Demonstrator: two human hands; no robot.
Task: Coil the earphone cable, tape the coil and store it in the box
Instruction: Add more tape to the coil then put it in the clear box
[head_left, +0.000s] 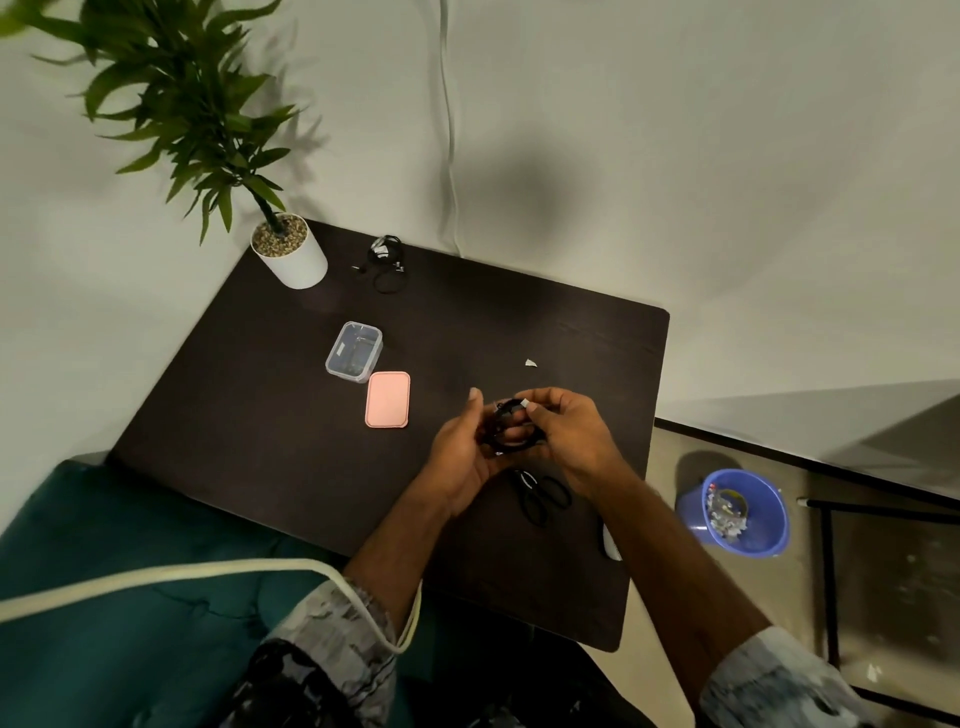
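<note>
Coiled cable (511, 428) between both hands (514, 441)

Hands: two, left hand (462, 457) and right hand (566, 436)
Coiled cables: two, held coil (506, 431) and far coil (387, 262)
Clear box (354, 352): one
Pink lid (388, 399): one
Scissors (543, 496): one
Tape scrap (530, 362): one
Potted plant (288, 249): one
Blue bucket (740, 514): one

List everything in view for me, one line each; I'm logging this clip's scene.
earphone coil: 1, black, held above the table between both hands
tape piece: 1, white, on the coil's top
box: 1, clear, open, table middle
lid: 1, pink, beside the box
second earphones: 1, black, far table edge
scissors: 1, black, under the hands
scrap: 1, white, on the table
potted plant: 1, green, white pot, table corner
bin: 1, blue, floor
table: 1, dark
left hand: holds coil
right hand: pinches tape
</note>
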